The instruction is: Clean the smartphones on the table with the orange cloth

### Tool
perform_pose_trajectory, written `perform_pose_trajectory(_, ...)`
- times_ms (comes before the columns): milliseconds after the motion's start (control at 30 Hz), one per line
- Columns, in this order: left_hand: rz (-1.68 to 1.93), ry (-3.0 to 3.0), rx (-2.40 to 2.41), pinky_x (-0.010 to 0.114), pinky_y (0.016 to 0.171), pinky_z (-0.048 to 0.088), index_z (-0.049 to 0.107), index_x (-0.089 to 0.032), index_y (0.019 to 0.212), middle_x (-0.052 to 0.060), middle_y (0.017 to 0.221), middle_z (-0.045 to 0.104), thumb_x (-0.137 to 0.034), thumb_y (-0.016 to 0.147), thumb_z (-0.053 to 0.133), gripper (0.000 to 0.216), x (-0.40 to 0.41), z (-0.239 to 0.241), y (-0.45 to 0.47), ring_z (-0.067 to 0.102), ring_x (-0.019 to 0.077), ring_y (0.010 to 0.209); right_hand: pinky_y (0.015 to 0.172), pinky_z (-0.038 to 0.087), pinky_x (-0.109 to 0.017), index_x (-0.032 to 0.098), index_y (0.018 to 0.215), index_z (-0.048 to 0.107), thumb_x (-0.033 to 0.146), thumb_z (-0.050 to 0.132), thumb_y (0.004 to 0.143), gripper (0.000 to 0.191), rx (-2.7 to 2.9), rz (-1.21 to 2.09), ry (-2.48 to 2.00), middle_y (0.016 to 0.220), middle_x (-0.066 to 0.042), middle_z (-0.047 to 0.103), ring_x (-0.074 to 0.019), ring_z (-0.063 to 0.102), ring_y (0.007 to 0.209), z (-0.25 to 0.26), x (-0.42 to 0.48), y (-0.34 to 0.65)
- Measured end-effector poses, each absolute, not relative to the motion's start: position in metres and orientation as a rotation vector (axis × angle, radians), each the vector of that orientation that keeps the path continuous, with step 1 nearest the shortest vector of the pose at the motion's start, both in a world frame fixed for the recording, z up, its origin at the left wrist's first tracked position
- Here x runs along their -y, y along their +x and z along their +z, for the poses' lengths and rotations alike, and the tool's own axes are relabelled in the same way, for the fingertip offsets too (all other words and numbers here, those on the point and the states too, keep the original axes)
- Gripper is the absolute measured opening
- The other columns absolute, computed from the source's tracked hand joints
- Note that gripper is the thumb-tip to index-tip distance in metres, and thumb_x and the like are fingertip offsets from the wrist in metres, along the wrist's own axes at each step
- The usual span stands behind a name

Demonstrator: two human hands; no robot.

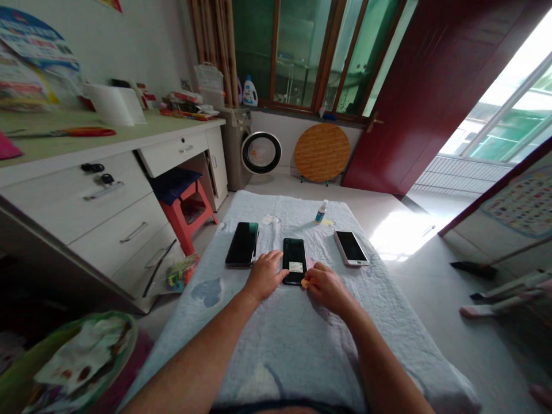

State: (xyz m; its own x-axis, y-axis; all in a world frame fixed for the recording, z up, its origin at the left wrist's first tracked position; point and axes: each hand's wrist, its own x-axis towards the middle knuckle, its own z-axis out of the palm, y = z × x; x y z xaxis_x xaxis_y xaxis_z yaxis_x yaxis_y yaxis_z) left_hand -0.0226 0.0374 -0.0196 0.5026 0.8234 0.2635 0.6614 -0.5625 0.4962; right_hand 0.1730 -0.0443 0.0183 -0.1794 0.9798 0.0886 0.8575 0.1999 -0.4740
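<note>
Nearest my head camera, 2 bare forearms (202,351) stretch forward over a cloth-covered desk (254,339). From here I see the left hand (266,275) at the left edge of the middle phone (295,250), thumb and fingers spread apart, not gripping. The right hand (321,283) is pinched on a small orange piece (305,283) at that phone's lower right corner. The phone lies flat between the 2 hands, dark and glossy, with a pale patch (296,267) on its lower half. Beside it I have 2 more: a black phone (242,243) to the left and a pale pink phone (351,247) to the right, its dark screen up. A small spray bottle (321,213) stands upright near the far edge. Beyond the desk, I make out a red stool (185,224) at left and a round wooden tabletop (322,152) by the wall.
</note>
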Motion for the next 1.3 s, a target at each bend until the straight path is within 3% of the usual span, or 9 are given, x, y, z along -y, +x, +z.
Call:
perform_pose_trajectory(133, 0.648, 2.441, -1.258, 0.041, 0.101, 0.041, 0.058, -0.02, 0.123, 0.01, 0.131, 0.057, -0.031, 0.085, 0.06, 0.039, -0.037, -0.02, -0.022, 0.053, 0.027, 0.117, 0.074, 0.037, -0.023, 0.018, 0.083, 0.07, 0.02, 0.053, 0.088, 0.018, 2.145, 0.43, -1.727, 0.083, -0.002, 0.055, -0.0132, 0.053, 0.08, 0.021, 0.034, 0.173)
perform_pose_trajectory(467, 0.621, 2.438, -1.234, 0.04, 0.103, 0.039, 0.057, -0.02, 0.125, 0.008, 0.132, 0.056, -0.032, 0.086, 0.059, 0.04, -0.036, -0.017, -0.024, 0.051, 0.0268, 0.118, 0.08, 0.037, -0.024, 0.017, 0.086, 0.072, 0.025, 0.049, 0.093, 0.025, 2.148, 0.189, -1.872, 0.086, -0.005, 0.059, -0.0146, 0.055, 0.084, 0.016, -0.026, 0.167)
perform_pose_trajectory(833, 0.6, 2.419, -1.24, 0.041, 0.101, 0.04, 0.058, -0.018, 0.125, 0.009, 0.131, 0.057, -0.031, 0.086, 0.059, 0.041, -0.035, -0.013, -0.023, 0.051, 0.0281, 0.116, 0.081, 0.037, -0.026, 0.017, 0.097, 0.073, 0.024, 0.048, 0.093, 0.027, 2.126, 0.059, -1.974, 0.094, -0.01, 0.062, -0.0168, 0.057, 0.087, 0.005, -0.082, 0.159)
perform_pose_trajectory(1000, 0.576, 2.405, -1.248, 0.038, 0.103, 0.038, 0.057, -0.015, 0.127, 0.008, 0.133, 0.056, -0.031, 0.086, 0.058, 0.044, -0.035, -0.012, -0.022, 0.05, 0.0268, 0.116, 0.081, 0.038, -0.026, 0.016, 0.093, 0.074, 0.023, 0.046, 0.093, 0.029, 2.107, 0.039, -1.972, 0.092, -0.01, 0.063, -0.0179, 0.056, 0.087, -0.001, -0.098, 0.15)
perform_pose_trajectory(1300, 0.563, 2.392, -1.295, 0.038, 0.103, 0.037, 0.052, -0.015, 0.129, 0.009, 0.133, 0.054, -0.033, 0.086, 0.057, 0.046, -0.034, -0.013, -0.021, 0.049, 0.027, 0.116, 0.081, 0.039, -0.023, 0.023, 0.094, 0.075, 0.016, 0.048, 0.09, 0.029, 2.142, 0.087, -1.72, 0.092, -0.005, 0.063, -0.0156, 0.054, 0.086, -0.006, -0.069, 0.149)
